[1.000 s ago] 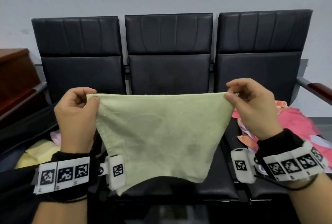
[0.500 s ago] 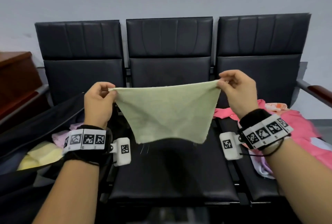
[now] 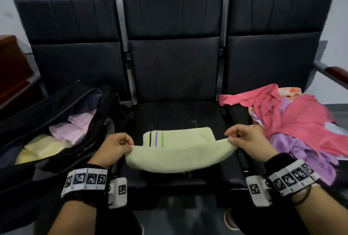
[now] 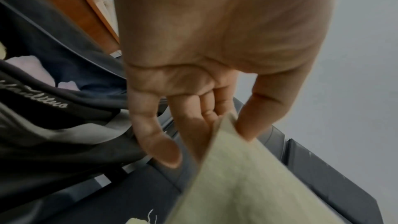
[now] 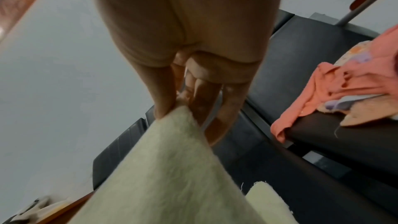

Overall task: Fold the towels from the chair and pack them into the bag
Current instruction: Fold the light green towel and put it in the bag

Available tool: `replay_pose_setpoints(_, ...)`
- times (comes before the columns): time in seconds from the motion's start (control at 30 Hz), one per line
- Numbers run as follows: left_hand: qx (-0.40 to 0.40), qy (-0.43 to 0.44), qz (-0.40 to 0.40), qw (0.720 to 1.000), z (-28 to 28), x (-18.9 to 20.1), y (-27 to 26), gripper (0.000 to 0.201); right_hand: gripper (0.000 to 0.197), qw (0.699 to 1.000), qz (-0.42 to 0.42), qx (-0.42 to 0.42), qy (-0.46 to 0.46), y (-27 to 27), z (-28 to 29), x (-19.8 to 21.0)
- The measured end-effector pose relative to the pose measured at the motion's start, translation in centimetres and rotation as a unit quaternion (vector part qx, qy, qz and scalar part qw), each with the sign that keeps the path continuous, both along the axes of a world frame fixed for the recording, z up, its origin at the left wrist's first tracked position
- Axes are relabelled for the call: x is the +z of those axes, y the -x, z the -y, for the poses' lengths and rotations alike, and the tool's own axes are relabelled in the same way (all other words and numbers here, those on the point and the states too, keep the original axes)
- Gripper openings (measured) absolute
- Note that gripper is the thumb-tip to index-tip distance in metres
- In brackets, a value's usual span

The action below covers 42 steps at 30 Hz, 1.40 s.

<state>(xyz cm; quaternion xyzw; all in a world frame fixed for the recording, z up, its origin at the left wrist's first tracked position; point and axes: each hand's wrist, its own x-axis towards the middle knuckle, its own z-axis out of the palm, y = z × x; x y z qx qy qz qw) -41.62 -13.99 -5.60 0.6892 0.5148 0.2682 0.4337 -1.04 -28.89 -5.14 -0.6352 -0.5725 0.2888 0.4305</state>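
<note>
1. My left hand [image 3: 113, 147] pinches one corner of the green towel [image 3: 178, 156].
2. My right hand [image 3: 248, 141] pinches the other corner.
3. Between my grips the towel sags onto the middle chair seat [image 3: 177, 114], its far end flat.
4. Left of my left grip sits the open black bag [image 3: 62, 106].
5. Right of my right grip lies a pile of pink and purple towels [image 3: 297, 127].

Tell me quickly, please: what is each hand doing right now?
Left hand: closed, pinching the left corner of the light green towel.
Right hand: closed, pinching the right corner of the same towel.
</note>
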Motion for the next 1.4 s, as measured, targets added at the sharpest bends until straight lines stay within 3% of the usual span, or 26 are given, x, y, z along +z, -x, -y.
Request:
replay_pose_setpoints(0.13, 0.005, 0.045, -0.022, 0.999, 0.6, -1.7, 0.6, 0.025, 0.027, 0.999, 0.000, 0.027, 0.029, -0.5, 0.3, -1.2)
replay_pose_setpoints(0.27, 0.012, 0.073, -0.019, 0.997, 0.6, -2.9, 0.4, 0.023, 0.025, 0.999, -0.009, 0.000, 0.036, -0.6, -0.4, -2.7)
replay_pose_setpoints(0.7, 0.102, -0.007, -0.025, 0.994, -1.6, -5.7, -2.7, 0.013, 0.026, 0.990, 0.008, -0.139, 0.025, -0.5, -5.1, -6.9)
replay_pose_setpoints(1.1, 0.130, 0.004, -0.094, 0.987, -6.5, -9.2, -5.2, 0.017, 0.018, 0.980, 0.060, -0.176, 0.068, -1.4, -10.6, -10.2)
replay_pose_setpoints(1.23, 0.136, 0.040, -0.122, 0.982, -6.5, -11.4, -5.8, 0.027, 0.016, 0.970, 0.116, -0.162, 0.137, -1.8, -11.1, -12.2)
replay_pose_setpoints(1.3, 0.127, 0.054, -0.139, 0.981, -5.8, -12.3, -5.3, 0.038, 0.028, 0.961, 0.148, -0.142, 0.188, -2.1, -10.4, -13.3)
replay_pose_setpoints(1.4, 0.117, 0.067, -0.165, 0.977, -4.3, -12.8, -4.5, 0.033, 0.025, 0.950, 0.132, -0.149, 0.241, -2.2, -8.5, -14.4)
